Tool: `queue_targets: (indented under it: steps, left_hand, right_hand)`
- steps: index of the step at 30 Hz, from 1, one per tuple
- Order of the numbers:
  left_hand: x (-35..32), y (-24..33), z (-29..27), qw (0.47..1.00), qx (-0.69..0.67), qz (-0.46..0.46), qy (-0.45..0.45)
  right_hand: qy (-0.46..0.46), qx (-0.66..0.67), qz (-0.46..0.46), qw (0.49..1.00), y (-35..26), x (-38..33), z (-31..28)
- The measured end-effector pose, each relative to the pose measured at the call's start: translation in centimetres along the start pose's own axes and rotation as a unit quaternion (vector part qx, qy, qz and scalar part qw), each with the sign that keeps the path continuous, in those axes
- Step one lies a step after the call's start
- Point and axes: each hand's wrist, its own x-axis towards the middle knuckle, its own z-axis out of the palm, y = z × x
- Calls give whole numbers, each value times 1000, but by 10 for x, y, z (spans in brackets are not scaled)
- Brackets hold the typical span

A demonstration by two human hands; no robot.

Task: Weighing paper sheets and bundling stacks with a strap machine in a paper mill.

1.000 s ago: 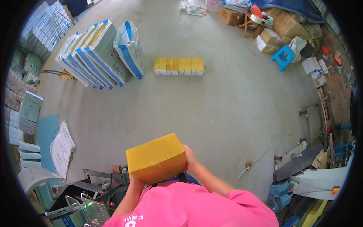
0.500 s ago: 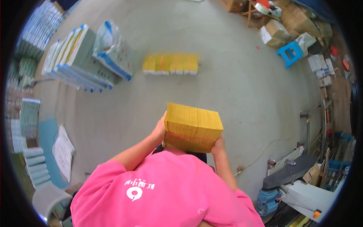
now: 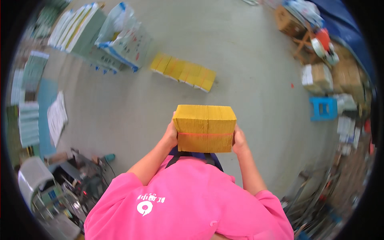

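Between my two hands is a thick block of yellow paper sheets [image 3: 206, 125], held in front of my body with a reddish band around it. My left hand [image 3: 171, 130] presses on its left end, and my right hand [image 3: 239, 140] grips the right end. Most of the fingers of both hands are hidden by the block. On the floor ahead lies a row of similar yellow paper bundles [image 3: 184, 72] with white lower sides and reddish bands, apart from my hands.
White-and-blue sacks [image 3: 124, 40] stand at the far left. A blue stool [image 3: 324, 109] and cardboard boxes [image 3: 317, 77] are at the right. At the lower left are a grey chair [image 3: 35, 176] and machine parts; white packs [image 3: 29, 124] are stacked farther up that side.
The whole view has turned and shifted, so the bundle row now appears slanted and the stool lies farther right and lower. Both hands still hold the block, which now sits more level.
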Motion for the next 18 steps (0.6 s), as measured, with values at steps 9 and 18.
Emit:
queue_targets:
  steps: [9,18]
  left_hand:
    - [138,-15,34,988,-57,42,139]
    - [334,-89,48,944,-263,-34,197]
  right_hand:
    - [-159,-61,43,984,-110,172,0]
    - [-22,-264,130,955,-76,416,-86]
